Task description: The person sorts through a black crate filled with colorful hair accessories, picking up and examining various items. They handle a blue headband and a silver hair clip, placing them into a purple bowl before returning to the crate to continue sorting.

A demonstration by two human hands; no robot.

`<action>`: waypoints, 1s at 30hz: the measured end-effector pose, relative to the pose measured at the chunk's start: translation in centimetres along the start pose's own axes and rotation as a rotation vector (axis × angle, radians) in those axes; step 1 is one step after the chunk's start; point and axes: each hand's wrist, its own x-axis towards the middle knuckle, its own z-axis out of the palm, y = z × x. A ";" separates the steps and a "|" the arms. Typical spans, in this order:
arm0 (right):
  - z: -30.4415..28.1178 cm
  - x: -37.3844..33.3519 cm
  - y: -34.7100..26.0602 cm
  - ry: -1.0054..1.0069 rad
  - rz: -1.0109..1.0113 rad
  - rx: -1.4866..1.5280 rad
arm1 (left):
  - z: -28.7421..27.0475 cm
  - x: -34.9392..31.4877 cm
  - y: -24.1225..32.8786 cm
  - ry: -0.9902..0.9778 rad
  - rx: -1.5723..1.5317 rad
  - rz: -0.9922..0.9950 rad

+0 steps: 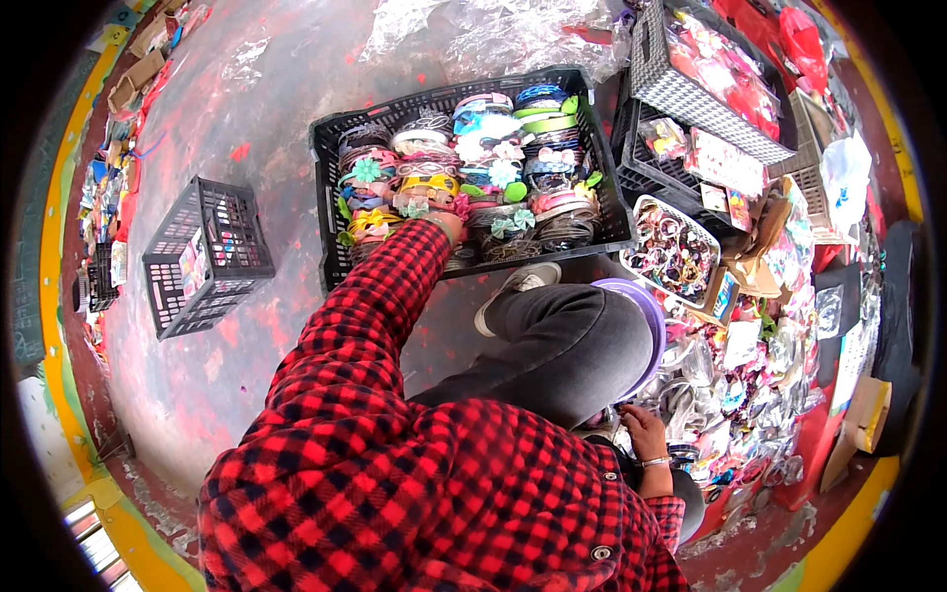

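Note:
A large black plastic crate [318, 212] holds rows of headbands [429, 168] in many colours, several with fabric flowers and bows. My left arm, in a red and black checked sleeve, reaches to its near edge. At the front of the second row, my left hand [451, 228] touches the headbands beside a pink flower [461, 205]; the fingers are mostly hidden. Low on the right, by my knee, my right hand [645, 435] has its fingers curled together. A small dark thing shows at the fingertips, too small to name. Beyond that hand lies a heap of packaged accessories [725, 395].
A purple basin [646, 316] stands behind my leg. Right of the big crate are a white basket of small accessories [676, 247] and a stacked grey woven basket [705, 109]. A smaller black crate [222, 252] sits on the floor at left. Clear plastic wrapping [493, 39] lies at the back.

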 end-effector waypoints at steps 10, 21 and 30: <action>-0.6 -0.5 -3.0 -0.023 -0.021 -0.015 | 3.6 -2.1 -3.3 0.295 -0.130 -0.060; -0.5 -0.5 -3.1 -0.016 -0.014 -0.013 | 6.8 -0.4 -5.3 0.404 -0.671 -0.214; -0.4 -0.3 -2.1 -0.022 -0.002 0.013 | 9.2 2.3 -5.0 0.537 -0.839 -0.232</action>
